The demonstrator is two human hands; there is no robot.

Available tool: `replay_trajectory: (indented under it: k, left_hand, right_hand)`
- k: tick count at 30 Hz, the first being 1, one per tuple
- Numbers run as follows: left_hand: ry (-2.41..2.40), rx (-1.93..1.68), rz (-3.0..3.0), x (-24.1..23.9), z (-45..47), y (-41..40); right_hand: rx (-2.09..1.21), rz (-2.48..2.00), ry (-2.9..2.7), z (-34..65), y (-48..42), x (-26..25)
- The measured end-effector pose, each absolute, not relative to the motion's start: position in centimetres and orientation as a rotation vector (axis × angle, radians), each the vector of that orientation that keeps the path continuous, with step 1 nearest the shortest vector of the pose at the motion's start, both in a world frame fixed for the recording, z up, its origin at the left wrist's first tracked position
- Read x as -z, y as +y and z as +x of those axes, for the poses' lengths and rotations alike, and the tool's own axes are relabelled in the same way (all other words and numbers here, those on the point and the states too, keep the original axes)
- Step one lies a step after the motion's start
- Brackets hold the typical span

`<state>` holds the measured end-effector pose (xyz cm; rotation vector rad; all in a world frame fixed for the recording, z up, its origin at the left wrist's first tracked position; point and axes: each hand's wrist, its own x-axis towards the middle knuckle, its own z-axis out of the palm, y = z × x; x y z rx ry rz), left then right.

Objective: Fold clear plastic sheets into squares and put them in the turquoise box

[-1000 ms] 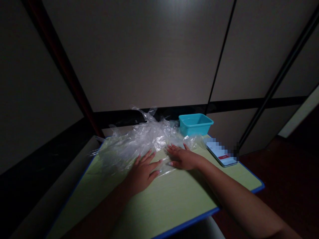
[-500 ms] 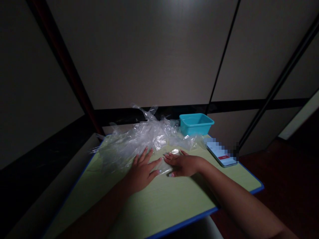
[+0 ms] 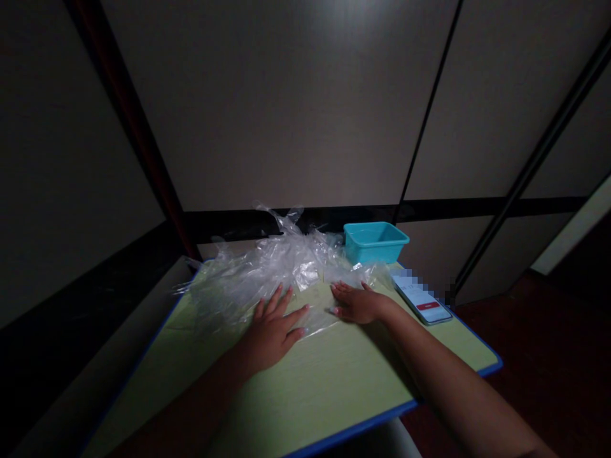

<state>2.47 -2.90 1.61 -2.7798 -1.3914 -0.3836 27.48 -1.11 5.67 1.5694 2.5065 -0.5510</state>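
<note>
My left hand (image 3: pixel 273 329) lies palm down with its fingers spread, at the left end of a thin clear plastic glove (image 3: pixel 319 318) on the table. My right hand (image 3: pixel 360 305) rests at the glove's right side, palm down with its fingers stretched out. The sheet looks mostly flat between both hands, though its outline is hard to make out. Just beyond the hands is a loose heap of crumpled clear plastic gloves (image 3: pixel 267 261), some with finger shapes sticking up at the back.
A turquoise plastic basket (image 3: pixel 375 251) stands at the table's back right. A phone (image 3: pixel 422 299) with a lit screen lies near the right edge. The pale green table (image 3: pixel 310 394) has a blue rim, and a cabinet wall (image 3: pixel 286 114) rises behind it.
My right hand has slid right and slightly away from me, along the plastic glove, leaving more of it uncovered. My left hand has stayed in place.
</note>
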Motion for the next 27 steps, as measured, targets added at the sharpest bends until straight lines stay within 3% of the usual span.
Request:
replay_trajectory:
  k: [11, 27]
  left_hand:
    - [-1.277, 0.45, -2.766, -2.3, 2.5, -2.8]
    - [-1.339, 0.325, -2.706, -2.2, 2.3, -2.7]
  right_hand:
    - [0.456, 1.677, 2.612, 27.5, -1.1, -5.6]
    - [0.582, 1.615, 2.563, 27.6, -0.4, -4.6]
